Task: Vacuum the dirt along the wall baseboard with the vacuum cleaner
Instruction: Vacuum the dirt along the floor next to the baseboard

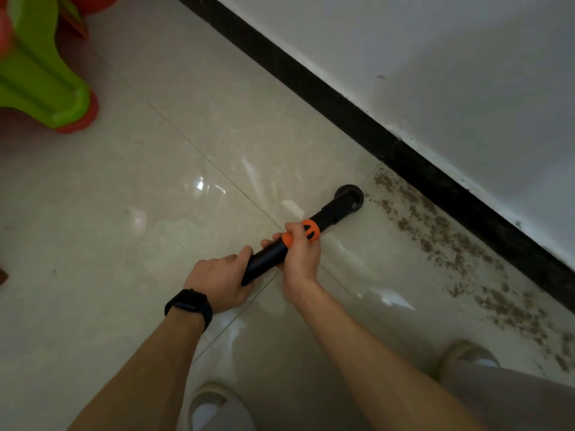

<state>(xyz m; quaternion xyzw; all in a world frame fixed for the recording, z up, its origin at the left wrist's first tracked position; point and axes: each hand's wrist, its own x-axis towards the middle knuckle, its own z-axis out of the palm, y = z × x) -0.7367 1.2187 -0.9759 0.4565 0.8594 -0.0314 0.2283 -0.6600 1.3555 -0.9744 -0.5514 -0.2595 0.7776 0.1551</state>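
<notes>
A black vacuum cleaner tube [326, 216] with an orange collar slants from my hands down to the floor, and its round nozzle [350, 197] rests on the tile just left of the dirt. Brown dirt [435, 234] lies scattered in a band along the black baseboard [342, 110], running toward the lower right. My left hand [217, 281], with a black wristband, grips the rear end of the tube. My right hand [300, 253] wraps around the tube at the orange collar.
A white wall [435, 57] rises above the baseboard. A green and red plastic stool [40, 76] stands at the upper left on the glossy beige tile floor [155, 181]. My two slippered feet [211, 409] show at the bottom edge.
</notes>
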